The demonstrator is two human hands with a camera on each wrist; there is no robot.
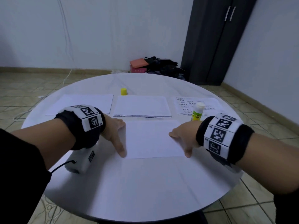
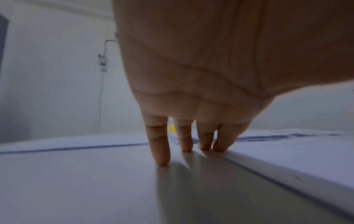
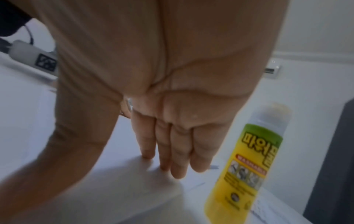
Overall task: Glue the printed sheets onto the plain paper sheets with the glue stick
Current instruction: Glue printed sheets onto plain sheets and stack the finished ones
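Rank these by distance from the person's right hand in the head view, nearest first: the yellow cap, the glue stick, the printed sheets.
From the right hand:
1. Glue stick, standing just beyond the hand.
2. Printed sheets, behind the glue stick, on the table's right.
3. Yellow cap, far side, left of centre.

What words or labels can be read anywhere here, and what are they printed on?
"FRAGILE", "AIR MAIL", "AMENDED", "SAMPLE": on the printed sheets, seen upside down; their other lines are too blurred.
"파워": large Korean lettering on the glue stick; the characters below it are unclear.
Red band on the glue stick: perhaps "WASHABLE", too blurred to be sure; its fine print is unreadable.
Wristbands: black-and-white square codes, no words.
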